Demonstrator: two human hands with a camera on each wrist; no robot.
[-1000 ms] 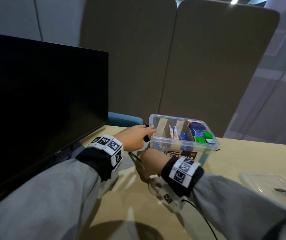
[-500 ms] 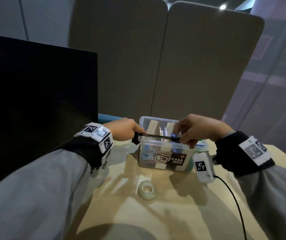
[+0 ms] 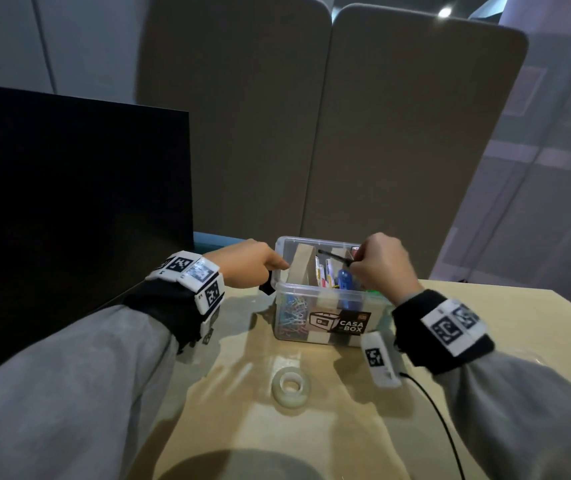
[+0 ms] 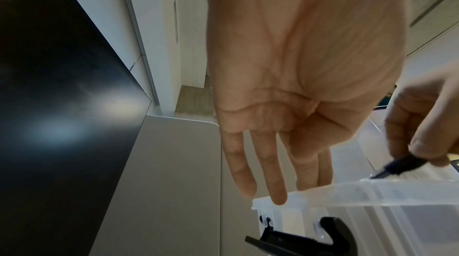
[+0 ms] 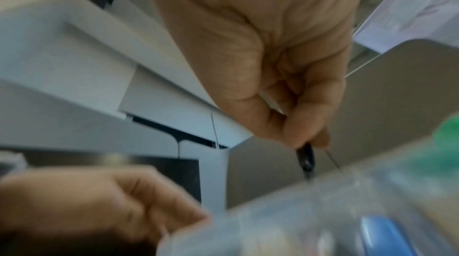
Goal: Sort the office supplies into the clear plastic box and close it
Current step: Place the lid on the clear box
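The clear plastic box (image 3: 325,296) stands lidless mid-table, with cardboard dividers, coloured paper clips, markers and a blue item inside. My right hand (image 3: 356,265) hovers over its right half and pinches a black pen (image 3: 336,257), which slants down toward the middle compartment. The right wrist view, blurred, shows the same pinch on the pen (image 5: 305,156) above the box (image 5: 323,211). My left hand (image 3: 277,266) rests straight fingers on the box's left rim; in the left wrist view the fingertips (image 4: 279,197) touch the rim (image 4: 372,189) above the black latch (image 4: 298,240).
A roll of clear tape (image 3: 291,384) lies on the table in front of the box. A dark monitor (image 3: 69,202) fills the left side, and grey partition panels (image 3: 398,133) stand behind the box. A black cable (image 3: 439,420) trails from my right wrist.
My right hand rose from the table in front of the box with the pen, held it across the box top, and now tilts it down inside. The left hand stays at the left rim.
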